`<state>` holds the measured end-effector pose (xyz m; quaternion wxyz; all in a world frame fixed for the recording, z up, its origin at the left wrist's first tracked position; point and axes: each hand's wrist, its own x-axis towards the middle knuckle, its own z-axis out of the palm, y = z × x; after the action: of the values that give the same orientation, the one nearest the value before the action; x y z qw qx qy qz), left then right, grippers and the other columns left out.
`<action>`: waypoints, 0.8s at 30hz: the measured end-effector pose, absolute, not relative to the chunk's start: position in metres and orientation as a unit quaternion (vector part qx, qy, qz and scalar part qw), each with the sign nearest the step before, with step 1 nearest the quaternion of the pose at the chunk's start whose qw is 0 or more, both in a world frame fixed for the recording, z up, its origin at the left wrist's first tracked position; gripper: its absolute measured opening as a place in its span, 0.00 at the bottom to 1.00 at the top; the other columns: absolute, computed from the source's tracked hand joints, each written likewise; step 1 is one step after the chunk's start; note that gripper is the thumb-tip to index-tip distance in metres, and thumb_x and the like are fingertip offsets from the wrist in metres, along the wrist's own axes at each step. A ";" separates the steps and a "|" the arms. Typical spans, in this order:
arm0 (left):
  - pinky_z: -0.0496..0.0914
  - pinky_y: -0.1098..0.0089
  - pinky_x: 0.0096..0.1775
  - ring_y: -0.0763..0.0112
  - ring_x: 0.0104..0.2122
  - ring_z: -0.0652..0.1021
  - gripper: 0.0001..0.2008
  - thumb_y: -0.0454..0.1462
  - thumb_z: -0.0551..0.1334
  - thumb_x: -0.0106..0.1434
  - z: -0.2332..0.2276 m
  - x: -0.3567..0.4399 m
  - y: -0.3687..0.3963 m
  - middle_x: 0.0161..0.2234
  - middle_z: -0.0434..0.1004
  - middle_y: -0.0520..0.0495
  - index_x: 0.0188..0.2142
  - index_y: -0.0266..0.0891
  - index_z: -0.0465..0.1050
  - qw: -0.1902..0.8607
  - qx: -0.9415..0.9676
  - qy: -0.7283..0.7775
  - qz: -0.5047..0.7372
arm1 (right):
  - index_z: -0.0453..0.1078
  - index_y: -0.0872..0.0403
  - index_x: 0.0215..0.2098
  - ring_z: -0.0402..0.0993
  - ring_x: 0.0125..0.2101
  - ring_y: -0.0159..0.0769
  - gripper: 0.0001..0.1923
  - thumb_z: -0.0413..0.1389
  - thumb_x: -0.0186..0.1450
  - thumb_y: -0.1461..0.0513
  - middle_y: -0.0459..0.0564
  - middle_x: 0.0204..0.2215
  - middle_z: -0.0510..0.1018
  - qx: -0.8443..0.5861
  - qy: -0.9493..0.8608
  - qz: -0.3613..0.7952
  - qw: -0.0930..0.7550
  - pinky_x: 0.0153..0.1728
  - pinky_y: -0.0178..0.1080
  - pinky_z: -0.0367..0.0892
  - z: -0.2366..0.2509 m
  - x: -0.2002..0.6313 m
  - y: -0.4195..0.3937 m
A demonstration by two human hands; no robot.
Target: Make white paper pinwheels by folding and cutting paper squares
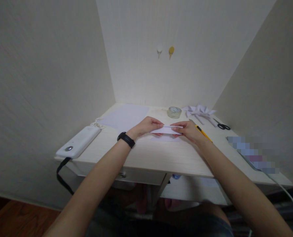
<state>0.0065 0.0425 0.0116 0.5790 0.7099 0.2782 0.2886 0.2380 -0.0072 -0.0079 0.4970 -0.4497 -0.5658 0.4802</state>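
Both my left hand (147, 126) and right hand (188, 130) pinch closed on the folded paper strip (166, 129) at frame centre.

On the pale wooden tabletop (148, 154) lie a flat white paper sheet (125, 117), a clear tape roll (174, 112), folded white paper pinwheels (199, 111), black-handled scissors (222, 125), a yellow utility knife (202, 132) and a white power bank (78, 145).

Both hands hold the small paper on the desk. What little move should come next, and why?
Probably press the fold flat. The left hand and right hand pinch the two ends of the small paper, whose top edge looks folded over but raised above the desk. Running a finger along it would likely set the crease.
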 end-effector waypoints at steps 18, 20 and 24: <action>0.74 0.67 0.40 0.70 0.33 0.79 0.14 0.34 0.72 0.52 0.012 0.006 0.043 0.38 0.83 0.40 0.40 0.33 0.82 0.552 0.713 0.278 0.333 | 0.82 0.54 0.32 0.76 0.25 0.32 0.19 0.74 0.43 0.56 0.51 0.29 0.83 -0.424 -0.522 0.530 0.516 0.31 0.35 0.75 -0.009 0.239 -0.007; 0.74 0.66 0.40 0.69 0.33 0.79 0.14 0.34 0.72 0.52 0.012 0.006 0.043 0.38 0.83 0.40 0.40 0.33 0.81 0.548 0.716 0.279 0.331 | 0.82 0.55 0.31 0.75 0.25 0.31 0.19 0.74 0.42 0.56 0.51 0.28 0.83 -0.426 -0.523 0.529 0.515 0.30 0.35 0.74 -0.009 0.239 -0.007; 0.73 0.66 0.42 0.69 0.34 0.80 0.15 0.36 0.72 0.53 0.009 0.004 0.049 0.40 0.83 0.40 0.41 0.34 0.81 0.517 0.742 0.278 0.324 | 0.82 0.55 0.29 0.75 0.25 0.32 0.19 0.74 0.42 0.55 0.52 0.30 0.83 -0.437 -0.528 0.507 0.522 0.29 0.36 0.74 -0.009 0.237 -0.006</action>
<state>0.0041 0.0489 0.0093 0.5169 0.7418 0.2785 0.3242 0.2367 -0.0064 -0.0094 0.5222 -0.4373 -0.5285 0.5068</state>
